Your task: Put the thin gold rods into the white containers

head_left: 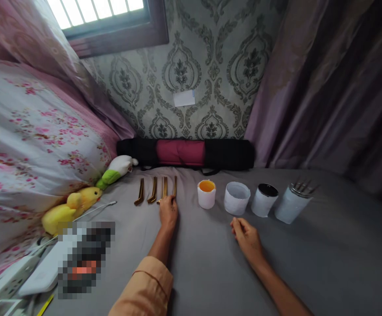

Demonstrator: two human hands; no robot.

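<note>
My left hand (169, 214) is closed at the lower end of a thin gold bent straw (175, 185), its fingertips pinched together. Just left of it are more gold bent straws (165, 186), partly hidden by the hand. Two further bundles, the middle straws (153, 191) and the leftmost straws (140, 192), lie with their short bent ends toward me. My right hand (248, 239) has curled fingers with nothing visible in them. It rests in front of a wide white cup (237, 199), apart from it.
A white cup with an orange inside (206, 197) stands left of the wide one. To the right are a dark-topped white can (264, 202) and a tilted-looking white can with brown sticks (291, 206). A black-and-maroon roll bag (184, 153) lies along the wall; plush toys (75, 206) sit left.
</note>
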